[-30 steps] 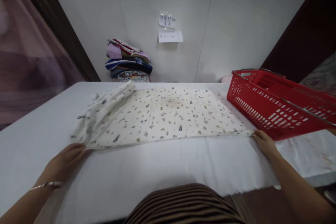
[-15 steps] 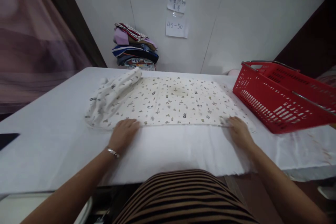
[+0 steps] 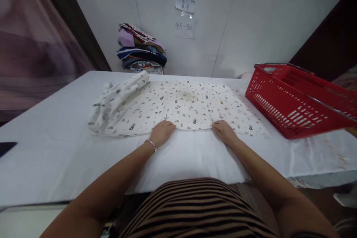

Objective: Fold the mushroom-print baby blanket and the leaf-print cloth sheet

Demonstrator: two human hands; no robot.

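A cream cloth (image 3: 184,106) printed with small dark figures lies spread flat on the white table (image 3: 55,163). Its left end is bunched into a loose roll (image 3: 119,95). My left hand (image 3: 163,132), with a bracelet at the wrist, rests on the cloth's near hem just left of the middle, fingers curled over the edge. My right hand (image 3: 224,132) holds the same hem a little to the right. The two hands are about a hand's width apart.
A red plastic basket (image 3: 295,98) with metal handles stands at the table's right end. A stack of folded clothes (image 3: 141,50) sits against the back wall under two paper notes (image 3: 184,15). A dark flat object (image 3: 7,147) lies at the left edge.
Both hands have slid inward along the near hem, from the cloth's outer corners to its middle. The cloth's near edge now lies straighter.
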